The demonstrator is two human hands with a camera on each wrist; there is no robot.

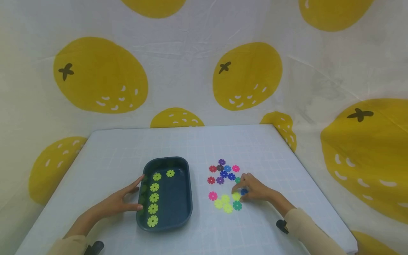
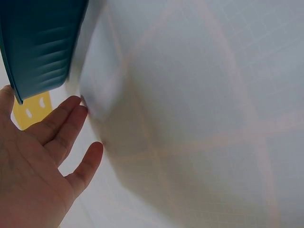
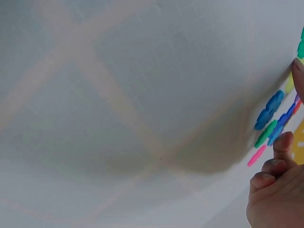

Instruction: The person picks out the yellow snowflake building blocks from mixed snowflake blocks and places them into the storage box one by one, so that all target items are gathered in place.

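Note:
My left hand (image 1: 119, 202) rests at the left side of a dark blue-green tray (image 1: 190, 198), fingers spread and fairly straight, index finger and thumb tip at the rim. Inside the tray, several yellow notched discs (image 1: 154, 197) form a column along the left, and another yellow disc (image 1: 170, 173) lies near the far end. To the right of the tray, my right hand (image 1: 256, 189) pinches a yellow notched disc (image 1: 236, 196) on the table, thumb and index finger at opposite edges. A blue disc (image 1: 244, 191) is partly hidden beside that hand.
Further yellow discs (image 1: 225, 199) lie left of my right hand, with a pink disc (image 1: 213, 196) and a green disc (image 1: 237, 205) near them. Behind is a group of red, purple, brown, blue and pink discs (image 1: 224, 174). A lemon-print cloth (image 1: 191, 71) hangs behind the table (image 1: 127, 145).

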